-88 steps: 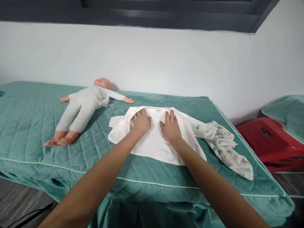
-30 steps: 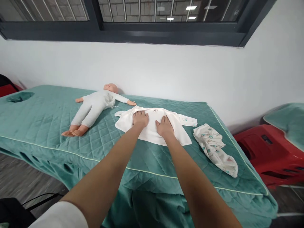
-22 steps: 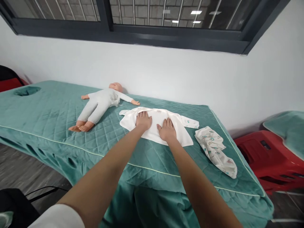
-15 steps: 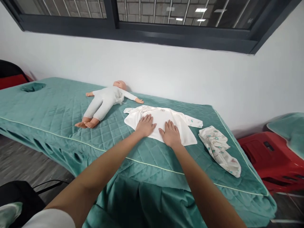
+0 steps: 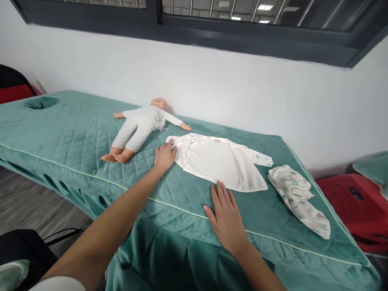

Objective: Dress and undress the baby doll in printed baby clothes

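Observation:
A white baby shirt (image 5: 216, 159) with printed sleeves lies spread out on the green quilted bed cover (image 5: 188, 194). My left hand (image 5: 165, 157) is at the shirt's left edge, thumb and index finger apart, fingertips touching the cloth near the left sleeve. My right hand (image 5: 226, 214) rests open just in front of the shirt's lower hem, its fingers stretched out on the cover. Beyond my left hand a baby doll (image 5: 141, 123) in a white suit lies on its back, arms spread. A crumpled printed baby garment (image 5: 298, 198) lies to the right of the shirt.
A white wall (image 5: 121, 64) with a dark window frame (image 5: 212, 38) runs along the bed's far side. Beyond the bed's right edge stands a red plastic stool (image 5: 348, 202). The cover has a round hole (image 5: 42, 102) at far left. A black bag (image 5: 26, 250) sits at lower left.
Both hands have left the middle of the shirt. My left hand has moved to its left edge; my right hand has drawn back toward me off the hem. The view has shifted slightly.

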The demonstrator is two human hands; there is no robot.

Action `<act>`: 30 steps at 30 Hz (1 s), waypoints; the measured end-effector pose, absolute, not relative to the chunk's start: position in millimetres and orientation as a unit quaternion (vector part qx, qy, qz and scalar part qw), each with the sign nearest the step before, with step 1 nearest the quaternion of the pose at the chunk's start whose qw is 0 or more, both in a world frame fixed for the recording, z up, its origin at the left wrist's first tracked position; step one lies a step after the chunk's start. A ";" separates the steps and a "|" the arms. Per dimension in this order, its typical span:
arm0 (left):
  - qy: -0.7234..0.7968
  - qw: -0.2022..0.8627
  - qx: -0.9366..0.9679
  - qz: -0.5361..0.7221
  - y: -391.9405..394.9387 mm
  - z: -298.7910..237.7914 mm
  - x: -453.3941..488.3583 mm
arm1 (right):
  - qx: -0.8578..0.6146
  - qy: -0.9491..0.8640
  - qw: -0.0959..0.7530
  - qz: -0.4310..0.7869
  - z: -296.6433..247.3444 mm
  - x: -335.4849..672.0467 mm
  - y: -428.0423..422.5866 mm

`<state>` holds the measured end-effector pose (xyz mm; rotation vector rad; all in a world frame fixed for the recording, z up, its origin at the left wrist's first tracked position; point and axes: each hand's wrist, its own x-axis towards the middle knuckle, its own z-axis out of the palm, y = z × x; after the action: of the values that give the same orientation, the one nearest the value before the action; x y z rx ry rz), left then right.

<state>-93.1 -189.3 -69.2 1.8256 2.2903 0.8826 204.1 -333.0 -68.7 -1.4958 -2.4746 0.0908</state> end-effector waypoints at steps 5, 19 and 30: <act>0.724 0.069 0.641 0.248 -160.9 -63.9 -103.2 | -0.565 -0.789 0.179 0.160 -57.4 187.0 -326.9; 0.723 0.044 0.547 0.419 -108.1 -72.2 -138.1 | -0.593 -0.695 0.253 0.320 -26.9 85.9 -105.1; 0.688 0.160 0.617 0.347 -153.0 -59.3 -111.6 | -0.512 -0.644 0.388 0.416 -52.6 79.0 -72.5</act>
<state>-111.6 -153.0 -59.3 1.7634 1.9639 0.9913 79.0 -72.5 -52.6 -1.3026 -1.6370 1.0575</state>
